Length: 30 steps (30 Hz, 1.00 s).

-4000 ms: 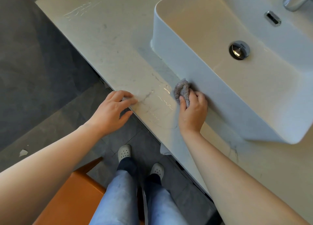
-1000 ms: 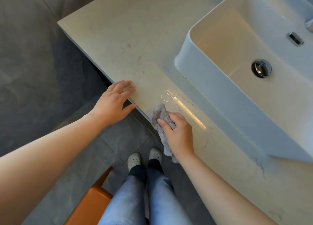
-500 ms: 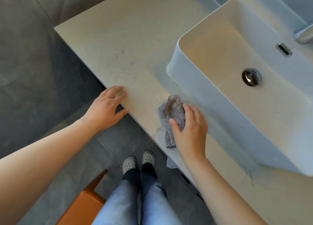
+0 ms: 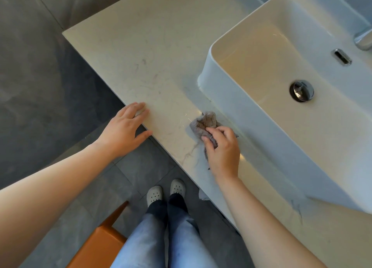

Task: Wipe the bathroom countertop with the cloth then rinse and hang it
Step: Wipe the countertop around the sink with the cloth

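— Where is the cloth held?
— The grey cloth (image 4: 203, 122) is gripped by the right hand (image 4: 223, 148) and pressed on the countertop (image 4: 141, 36), just beside the sink (image 4: 251, 126) wall.
— And the left hand?
— The left hand (image 4: 122, 129) is laid flat on the countertop's front edge, fingers straight, apart from the cloth.
— What else is seen?
— A drain (image 4: 301, 90) and an overflow slot (image 4: 341, 57) are seen in the sink, and a tap (image 4: 363, 40) at the right edge. Below, white shoes (image 4: 154, 193) and an orange chair (image 4: 98, 245) are seen on the grey floor (image 4: 40, 86).
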Each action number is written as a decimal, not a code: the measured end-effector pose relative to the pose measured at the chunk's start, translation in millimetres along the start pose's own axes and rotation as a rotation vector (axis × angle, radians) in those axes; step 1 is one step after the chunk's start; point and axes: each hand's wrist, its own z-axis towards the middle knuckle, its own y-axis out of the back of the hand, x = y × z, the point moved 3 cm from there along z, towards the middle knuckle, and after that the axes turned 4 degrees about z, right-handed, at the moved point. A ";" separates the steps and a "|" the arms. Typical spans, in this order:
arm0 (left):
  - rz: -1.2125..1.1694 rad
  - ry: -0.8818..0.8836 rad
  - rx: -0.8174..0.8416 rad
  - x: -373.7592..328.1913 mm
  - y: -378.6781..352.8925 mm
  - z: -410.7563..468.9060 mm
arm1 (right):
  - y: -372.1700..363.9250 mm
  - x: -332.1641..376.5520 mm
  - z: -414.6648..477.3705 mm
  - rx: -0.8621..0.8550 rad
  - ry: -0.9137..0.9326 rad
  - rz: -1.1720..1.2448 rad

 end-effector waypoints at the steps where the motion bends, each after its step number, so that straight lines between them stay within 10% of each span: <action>1: 0.000 0.000 0.001 0.5 -0.4 0.2 | 7.1 0.2 6.7 0.030 -0.057 0.092; 8: 0.006 -0.002 0.005 -1.1 -0.2 0.1 | 65.8 5.0 28.8 0.353 -0.529 0.927; 13: 0.007 -0.001 0.005 -2.7 1.0 1.1 | 47.8 -19.0 21.2 0.267 -0.348 0.099; 21: 0.019 -0.017 0.005 0.7 -3.0 1.4 | -7.8 0.9 -21.0 0.216 0.043 -0.440; 30: 0.021 -0.030 -0.003 3.7 -4.8 1.5 | 7.4 4.5 23.3 0.080 -0.096 0.248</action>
